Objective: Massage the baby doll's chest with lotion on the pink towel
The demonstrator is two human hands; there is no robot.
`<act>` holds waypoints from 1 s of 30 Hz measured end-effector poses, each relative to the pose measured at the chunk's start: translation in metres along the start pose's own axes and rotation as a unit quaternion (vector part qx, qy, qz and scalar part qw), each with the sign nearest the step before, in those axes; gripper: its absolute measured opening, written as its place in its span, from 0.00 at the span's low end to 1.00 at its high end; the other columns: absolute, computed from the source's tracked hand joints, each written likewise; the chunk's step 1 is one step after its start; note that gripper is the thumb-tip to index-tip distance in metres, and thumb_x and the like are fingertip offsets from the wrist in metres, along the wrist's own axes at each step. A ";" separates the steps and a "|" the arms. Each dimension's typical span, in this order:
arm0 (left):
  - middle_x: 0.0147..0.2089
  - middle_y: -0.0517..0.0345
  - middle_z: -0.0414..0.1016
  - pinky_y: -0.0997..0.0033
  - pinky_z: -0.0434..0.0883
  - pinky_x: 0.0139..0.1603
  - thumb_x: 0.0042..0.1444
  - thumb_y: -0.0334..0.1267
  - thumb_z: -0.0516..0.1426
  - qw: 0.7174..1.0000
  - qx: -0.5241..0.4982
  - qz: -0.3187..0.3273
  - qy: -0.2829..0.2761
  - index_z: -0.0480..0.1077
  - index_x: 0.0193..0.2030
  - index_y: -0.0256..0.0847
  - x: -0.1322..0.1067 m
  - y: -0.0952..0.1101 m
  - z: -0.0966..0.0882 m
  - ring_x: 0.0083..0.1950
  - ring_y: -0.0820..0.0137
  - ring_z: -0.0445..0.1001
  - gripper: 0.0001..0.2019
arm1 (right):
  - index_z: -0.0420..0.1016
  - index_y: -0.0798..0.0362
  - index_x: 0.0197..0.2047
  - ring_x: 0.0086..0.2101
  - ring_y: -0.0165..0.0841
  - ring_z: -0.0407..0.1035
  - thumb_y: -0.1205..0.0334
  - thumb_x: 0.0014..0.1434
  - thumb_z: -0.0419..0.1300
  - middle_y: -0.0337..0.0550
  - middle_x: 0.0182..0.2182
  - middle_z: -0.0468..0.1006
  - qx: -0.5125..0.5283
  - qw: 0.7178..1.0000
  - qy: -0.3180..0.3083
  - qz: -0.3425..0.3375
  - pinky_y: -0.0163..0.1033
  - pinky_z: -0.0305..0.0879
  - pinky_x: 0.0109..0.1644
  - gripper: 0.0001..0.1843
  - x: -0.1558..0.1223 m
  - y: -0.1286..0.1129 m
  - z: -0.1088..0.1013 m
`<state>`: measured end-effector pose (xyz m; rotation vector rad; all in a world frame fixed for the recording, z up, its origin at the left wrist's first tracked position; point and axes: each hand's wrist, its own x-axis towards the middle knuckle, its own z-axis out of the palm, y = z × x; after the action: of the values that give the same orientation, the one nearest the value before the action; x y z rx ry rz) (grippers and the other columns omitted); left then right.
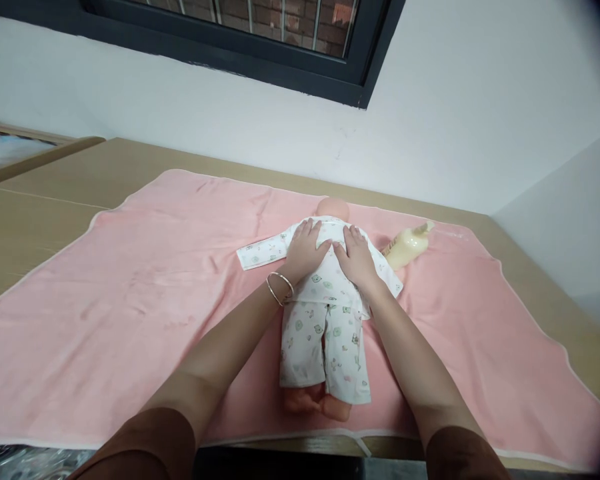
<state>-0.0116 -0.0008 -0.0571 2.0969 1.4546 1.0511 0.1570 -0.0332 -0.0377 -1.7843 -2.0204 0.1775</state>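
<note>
A baby doll (pixel 325 340) in a white printed top and trousers lies stretched out, its bare feet towards me and its smooth head (pixel 333 208) at the far end. My left hand (pixel 306 250) rests flat on the left side of the doll's upper body, fingers extended. On the right side of the same white top (pixel 317 288) lies my right hand (pixel 356 257), also flat, the two thumbs almost touching. One sleeve (pixel 264 252) stretches out to the left. The doll's face does not show.
Under the doll a pink blanket (pixel 150 287) with a pale edge covers much of the wooden table (pixel 75 167). A cream pump bottle (pixel 406 248) lies on its side right of the doll. Behind are a white wall (pixel 445 113) and a dark-framed window (pixel 260 57). Clear plastic shows at lower left.
</note>
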 end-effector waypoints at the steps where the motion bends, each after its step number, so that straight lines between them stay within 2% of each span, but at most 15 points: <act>1: 0.80 0.40 0.57 0.42 0.48 0.82 0.68 0.50 0.56 1.000 -0.003 -0.001 -0.008 0.65 0.73 0.38 0.001 -0.002 -0.001 0.82 0.48 0.51 0.31 | 0.54 0.66 0.78 0.77 0.50 0.44 0.44 0.75 0.44 0.66 0.77 0.52 -0.005 1.000 -0.003 0.002 0.59 0.44 0.79 0.40 0.001 0.000 -0.001; 5: 0.80 0.41 0.58 0.44 0.47 0.82 0.68 0.54 0.55 1.000 -0.009 -0.005 -0.024 0.65 0.73 0.38 0.005 -0.007 -0.005 0.82 0.48 0.51 0.32 | 0.54 0.63 0.78 0.77 0.53 0.41 0.41 0.74 0.46 0.64 0.78 0.51 0.014 1.000 -0.003 0.005 0.62 0.43 0.78 0.42 0.004 0.006 -0.001; 9: 0.79 0.39 0.58 0.43 0.47 0.82 0.70 0.50 0.52 1.000 0.007 -0.006 -0.028 0.65 0.72 0.36 0.005 -0.003 -0.005 0.82 0.47 0.51 0.29 | 0.56 0.60 0.78 0.77 0.53 0.42 0.41 0.74 0.46 0.60 0.77 0.53 0.025 1.000 -0.006 0.006 0.62 0.43 0.78 0.40 0.004 0.006 -0.003; 12: 0.79 0.37 0.59 0.41 0.49 0.81 0.71 0.44 0.50 0.999 0.028 0.011 -0.035 0.65 0.72 0.34 0.003 0.005 -0.004 0.82 0.46 0.51 0.27 | 0.56 0.64 0.77 0.76 0.54 0.45 0.46 0.74 0.45 0.63 0.76 0.55 0.016 1.000 -0.018 0.001 0.61 0.44 0.78 0.39 0.003 0.000 -0.008; 15: 0.77 0.31 0.59 0.42 0.52 0.80 0.70 0.39 0.49 0.995 0.072 0.046 -0.053 0.64 0.72 0.29 -0.001 0.017 -0.008 0.81 0.45 0.54 0.27 | 0.57 0.67 0.76 0.76 0.55 0.47 0.50 0.74 0.46 0.64 0.76 0.57 0.011 0.999 -0.030 0.001 0.60 0.45 0.78 0.38 0.000 -0.008 -0.015; 18: 0.72 0.30 0.66 0.43 0.56 0.78 0.69 0.35 0.49 0.988 0.111 0.079 -0.078 0.66 0.69 0.28 -0.004 0.031 -0.020 0.77 0.45 0.61 0.25 | 0.61 0.65 0.75 0.75 0.53 0.51 0.54 0.73 0.46 0.63 0.74 0.61 0.000 0.999 -0.033 -0.003 0.59 0.51 0.77 0.34 -0.005 -0.018 -0.022; 20: 0.66 0.34 0.73 0.46 0.63 0.73 0.67 0.33 0.51 0.984 0.124 0.082 -0.100 0.72 0.64 0.32 -0.005 0.039 -0.032 0.70 0.47 0.69 0.21 | 0.65 0.62 0.73 0.73 0.53 0.55 0.56 0.72 0.47 0.61 0.73 0.64 -0.014 0.999 -0.040 -0.009 0.58 0.56 0.75 0.31 -0.010 -0.026 -0.028; 22: 0.56 0.39 0.79 0.50 0.70 0.67 0.66 0.33 0.52 0.983 0.119 0.065 -0.128 0.77 0.53 0.37 -0.003 0.044 -0.044 0.61 0.50 0.76 0.15 | 0.71 0.58 0.69 0.71 0.52 0.60 0.58 0.72 0.48 0.59 0.70 0.70 -0.020 0.998 -0.048 -0.023 0.56 0.61 0.72 0.28 -0.014 -0.030 -0.034; 25: 0.48 0.44 0.82 0.54 0.72 0.63 0.68 0.38 0.52 0.988 0.066 0.034 -0.137 0.79 0.41 0.42 0.001 0.040 -0.052 0.58 0.53 0.78 0.13 | 0.74 0.54 0.66 0.70 0.50 0.62 0.57 0.73 0.46 0.55 0.67 0.73 0.006 0.999 -0.041 -0.035 0.55 0.62 0.72 0.27 -0.012 -0.027 -0.035; 27: 0.52 0.44 0.82 0.53 0.69 0.68 0.69 0.41 0.51 0.993 0.028 0.021 -0.114 0.79 0.44 0.42 0.005 0.031 -0.048 0.63 0.52 0.75 0.15 | 0.70 0.55 0.71 0.73 0.49 0.56 0.53 0.74 0.46 0.54 0.71 0.68 0.032 0.999 -0.030 -0.021 0.57 0.56 0.75 0.30 -0.007 -0.017 -0.029; 30: 0.68 0.39 0.74 0.48 0.60 0.76 0.71 0.44 0.50 0.996 0.008 0.001 -0.084 0.75 0.61 0.36 0.009 0.014 -0.034 0.75 0.50 0.65 0.21 | 0.61 0.59 0.76 0.76 0.49 0.47 0.48 0.73 0.47 0.56 0.76 0.56 0.059 0.998 -0.022 -0.009 0.60 0.47 0.78 0.36 0.002 0.000 -0.014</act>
<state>-0.0271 -0.0012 -0.0223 2.1421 1.3838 0.8432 0.1621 -0.0341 -0.0243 -1.7040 -2.0114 0.3249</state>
